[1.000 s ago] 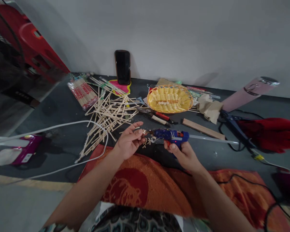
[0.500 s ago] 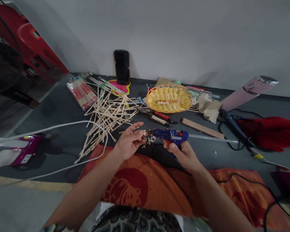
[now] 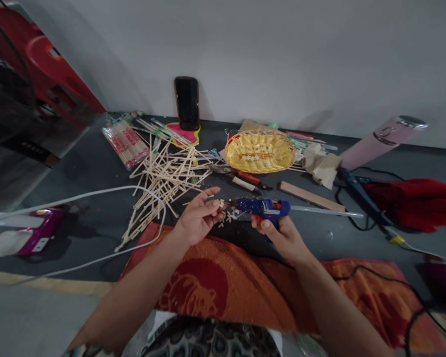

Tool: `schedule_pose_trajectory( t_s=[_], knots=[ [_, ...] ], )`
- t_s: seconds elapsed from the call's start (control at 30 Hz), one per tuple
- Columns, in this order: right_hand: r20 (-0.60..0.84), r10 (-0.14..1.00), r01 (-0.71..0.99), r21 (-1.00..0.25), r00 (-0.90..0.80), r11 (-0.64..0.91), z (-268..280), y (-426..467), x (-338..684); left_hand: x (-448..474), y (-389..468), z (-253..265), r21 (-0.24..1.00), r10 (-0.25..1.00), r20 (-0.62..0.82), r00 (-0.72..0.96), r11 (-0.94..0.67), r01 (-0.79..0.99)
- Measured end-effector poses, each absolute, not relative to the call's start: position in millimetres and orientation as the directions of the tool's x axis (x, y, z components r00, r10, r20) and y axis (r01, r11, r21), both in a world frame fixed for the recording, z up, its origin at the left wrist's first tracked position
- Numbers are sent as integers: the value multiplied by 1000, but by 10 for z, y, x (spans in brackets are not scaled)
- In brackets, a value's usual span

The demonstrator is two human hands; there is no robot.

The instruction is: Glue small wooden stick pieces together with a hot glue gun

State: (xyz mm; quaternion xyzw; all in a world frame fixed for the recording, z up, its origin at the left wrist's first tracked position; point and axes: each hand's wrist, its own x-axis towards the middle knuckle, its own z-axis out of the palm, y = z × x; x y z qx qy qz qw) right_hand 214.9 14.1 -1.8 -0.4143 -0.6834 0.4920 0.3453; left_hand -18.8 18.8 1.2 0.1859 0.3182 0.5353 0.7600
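My right hand (image 3: 278, 234) is wrapped round the grip of a blue hot glue gun (image 3: 258, 206), its nozzle pointing left. A long clear glue stick (image 3: 323, 211) sticks out of the gun's back end. Between thumb and fingertips, my left hand (image 3: 200, 215) pinches a small pale wooden piece (image 3: 222, 204) right at the nozzle; whether the two touch I cannot tell. Several short cut stick pieces (image 3: 228, 217) lie below the nozzle on the dark surface. Beyond my hands are pliers (image 3: 241, 179) and a yellow woven basket (image 3: 260, 151) with a small pale stick assembly in it.
Loose wooden sticks (image 3: 163, 181) are heaped at left, near a packet of chopsticks (image 3: 126, 144). A phone (image 3: 187, 103) leans on the wall. A wood strip (image 3: 312, 197) and a pink flask (image 3: 384, 143) are at right. A white cable (image 3: 165, 210) loops left; an orange towel (image 3: 245, 282) lies in front.
Almost nothing has moved. Both hands keep their grips, with the glue gun's nozzle still at the small wooden piece. The glue stick's far end sits very slightly further left.
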Motion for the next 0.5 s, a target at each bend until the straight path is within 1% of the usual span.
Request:
schedule_pose_trajectory(
  t_s=[0.2,0.3,0.37,0.43,0.5],
  knots=[
    [54,912,195,-970,-406,144,-46,140,2149,-181,186,14,636,932,-271,241,362,-682],
    [55,918,137,-984,-392,118,-27,152,2135,-179,188,12,633,929,-277,247,370,-680],
    [62,941,76,-993,-333,92,12,170,2152,-181,190,9,632,927,-284,247,374,-679],
    [61,971,31,-997,-233,70,71,204,2223,-185,191,4,633,925,-292,245,378,-675],
    [46,992,32,-998,-119,50,133,257,2372,-188,192,-3,634,924,-296,243,380,-674]
  ],
)
